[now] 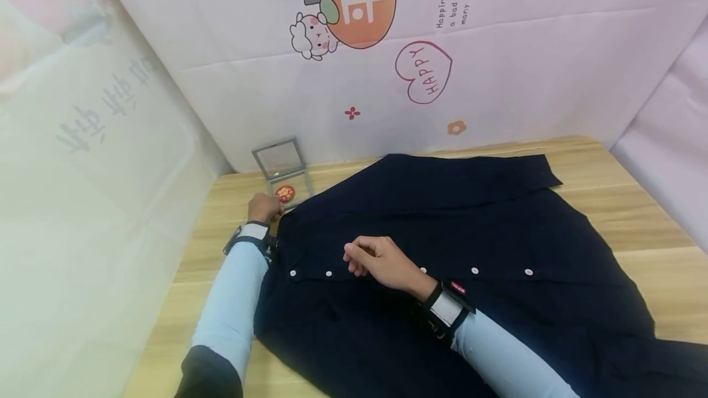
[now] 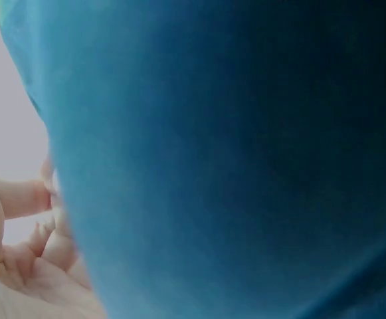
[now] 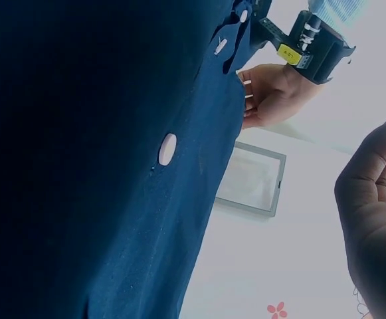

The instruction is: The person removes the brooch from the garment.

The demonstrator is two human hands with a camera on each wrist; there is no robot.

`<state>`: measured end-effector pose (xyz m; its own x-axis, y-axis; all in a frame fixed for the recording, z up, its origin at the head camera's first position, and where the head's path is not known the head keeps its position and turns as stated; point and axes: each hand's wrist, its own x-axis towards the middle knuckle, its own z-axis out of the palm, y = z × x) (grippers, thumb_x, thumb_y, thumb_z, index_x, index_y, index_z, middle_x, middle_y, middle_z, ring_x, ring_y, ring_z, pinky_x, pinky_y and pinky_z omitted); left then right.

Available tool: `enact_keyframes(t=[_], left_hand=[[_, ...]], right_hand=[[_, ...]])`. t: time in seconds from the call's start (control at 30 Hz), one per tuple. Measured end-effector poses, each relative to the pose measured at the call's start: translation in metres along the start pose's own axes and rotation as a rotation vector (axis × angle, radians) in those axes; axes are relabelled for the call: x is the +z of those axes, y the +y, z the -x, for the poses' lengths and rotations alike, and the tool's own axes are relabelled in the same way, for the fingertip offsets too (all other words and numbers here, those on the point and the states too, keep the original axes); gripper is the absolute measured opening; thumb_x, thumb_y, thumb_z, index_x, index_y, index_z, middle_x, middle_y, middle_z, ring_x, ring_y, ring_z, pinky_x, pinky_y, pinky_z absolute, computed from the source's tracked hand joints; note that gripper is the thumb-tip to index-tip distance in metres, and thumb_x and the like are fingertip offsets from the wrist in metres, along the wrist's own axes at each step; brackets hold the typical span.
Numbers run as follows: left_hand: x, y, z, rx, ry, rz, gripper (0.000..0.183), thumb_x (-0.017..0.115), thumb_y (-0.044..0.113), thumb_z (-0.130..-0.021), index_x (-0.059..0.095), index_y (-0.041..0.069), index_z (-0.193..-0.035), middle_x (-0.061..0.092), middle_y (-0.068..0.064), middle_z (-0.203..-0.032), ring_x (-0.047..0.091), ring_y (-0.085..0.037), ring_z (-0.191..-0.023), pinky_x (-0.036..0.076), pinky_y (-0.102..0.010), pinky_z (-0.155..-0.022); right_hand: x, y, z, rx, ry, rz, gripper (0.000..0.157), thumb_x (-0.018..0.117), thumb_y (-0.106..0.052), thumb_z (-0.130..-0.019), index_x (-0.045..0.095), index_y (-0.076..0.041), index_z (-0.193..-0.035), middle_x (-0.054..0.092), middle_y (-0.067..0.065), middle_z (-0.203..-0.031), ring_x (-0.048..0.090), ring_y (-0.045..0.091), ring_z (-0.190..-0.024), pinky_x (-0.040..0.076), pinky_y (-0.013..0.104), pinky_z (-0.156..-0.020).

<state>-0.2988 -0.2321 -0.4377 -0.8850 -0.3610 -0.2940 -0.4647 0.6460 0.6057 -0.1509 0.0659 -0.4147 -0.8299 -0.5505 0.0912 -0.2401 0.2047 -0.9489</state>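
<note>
A dark navy button shirt (image 1: 442, 201) lies spread out, with white buttons along its front. Past its left end stands a small grey-framed case (image 1: 279, 163), its clear lid raised, with a round red and gold badge (image 1: 285, 193) in its lower half. My left hand (image 1: 264, 206) is at the case's near edge, fingertips by the badge and beside the shirt's edge. Dark cloth covers much of the left wrist view, so whether the fingers pinch anything is hidden. Above the shirt's middle, my right hand (image 1: 381, 261) hovers with loosely curled fingers, holding nothing.
The wooden table (image 1: 652, 232) shows around the shirt. A white printed cloth (image 1: 238, 97) hangs as a wall behind it, and another pale sheet (image 1: 83, 201) stands along the left side. The raised lid (image 3: 252, 178) also shows in the right wrist view.
</note>
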Motion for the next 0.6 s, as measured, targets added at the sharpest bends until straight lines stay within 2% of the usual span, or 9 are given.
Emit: enact_keyframes(t=[0.13, 0.23, 0.3, 0.37, 0.47, 0.53, 0.6], left_hand=[[-0.005, 0.009, 0.004, 0.049, -0.003, 0.024, 0.027, 0.050, 0.012, -0.089, 0.072, 0.001, -0.076, 0.055, 0.005, -0.048, 0.053, -0.009, -0.046, 0.040, -0.022, -0.045], [-0.012, 0.021, 0.011, 0.110, -0.008, 0.081, 0.033, 0.048, 0.018, -0.093, 0.072, -0.004, -0.092, 0.061, 0.005, -0.056, 0.057, -0.006, -0.049, 0.046, -0.021, -0.048], [-0.018, 0.031, 0.019, 0.144, -0.025, 0.128, 0.039, 0.045, 0.024, -0.098, 0.070, -0.006, -0.102, 0.067, 0.001, -0.069, 0.058, -0.004, -0.051, 0.050, -0.021, -0.053], [-0.023, 0.038, 0.028, 0.176, -0.046, 0.157, 0.042, 0.044, 0.028, -0.101, 0.068, -0.006, -0.110, 0.072, -0.008, -0.085, 0.058, -0.001, -0.053, 0.052, -0.021, -0.058], [-0.029, 0.044, 0.040, 0.204, -0.086, 0.179, 0.046, 0.041, 0.032, -0.103, 0.067, -0.004, -0.115, 0.070, -0.018, -0.108, 0.057, 0.000, -0.056, 0.052, -0.020, -0.060], [-0.030, 0.044, 0.047, 0.223, -0.090, 0.185, 0.045, 0.042, 0.033, -0.103, 0.067, -0.003, -0.115, 0.069, -0.020, -0.111, 0.060, -0.003, -0.059, 0.050, -0.018, -0.058], [-0.029, 0.043, 0.053, 0.238, -0.091, 0.204, 0.044, 0.044, 0.032, -0.103, 0.069, -0.003, -0.112, 0.070, -0.019, -0.105, 0.060, -0.006, -0.062, 0.047, -0.017, -0.056]], right_hand=[[-0.003, -0.002, 0.000, 0.000, 0.010, -0.004, 0.031, 0.047, -0.026, -0.105, 0.068, -0.006, -0.094, 0.068, 0.007, -0.082, 0.062, 0.013, -0.071, 0.057, 0.033, -0.068], [-0.005, -0.003, 0.000, -0.001, 0.016, -0.009, 0.031, 0.047, -0.026, -0.105, 0.068, -0.006, -0.094, 0.068, 0.008, -0.083, 0.062, 0.013, -0.071, 0.056, 0.035, -0.068], [-0.006, -0.004, -0.001, -0.001, 0.017, -0.011, 0.031, 0.047, -0.026, -0.105, 0.068, -0.006, -0.094, 0.068, 0.008, -0.082, 0.062, 0.012, -0.071, 0.056, 0.032, -0.067], [-0.007, -0.009, 0.001, 0.005, 0.016, -0.010, 0.031, 0.047, -0.024, -0.105, 0.068, -0.005, -0.093, 0.068, 0.009, -0.082, 0.062, 0.013, -0.071, 0.056, 0.030, -0.068], [-0.005, -0.007, 0.001, 0.003, 0.017, -0.013, 0.030, 0.047, -0.025, -0.105, 0.068, -0.006, -0.093, 0.068, 0.008, -0.082, 0.062, 0.013, -0.071, 0.056, 0.028, -0.067], [-0.004, -0.005, 0.001, 0.002, 0.014, -0.014, 0.030, 0.047, -0.025, -0.105, 0.068, -0.005, -0.093, 0.068, 0.008, -0.082, 0.063, 0.013, -0.071, 0.056, 0.029, -0.068], [-0.002, 0.002, 0.000, -0.006, 0.012, -0.020, 0.030, 0.048, -0.026, -0.104, 0.068, -0.006, -0.093, 0.067, 0.007, -0.081, 0.063, 0.013, -0.070, 0.056, 0.028, -0.067]])
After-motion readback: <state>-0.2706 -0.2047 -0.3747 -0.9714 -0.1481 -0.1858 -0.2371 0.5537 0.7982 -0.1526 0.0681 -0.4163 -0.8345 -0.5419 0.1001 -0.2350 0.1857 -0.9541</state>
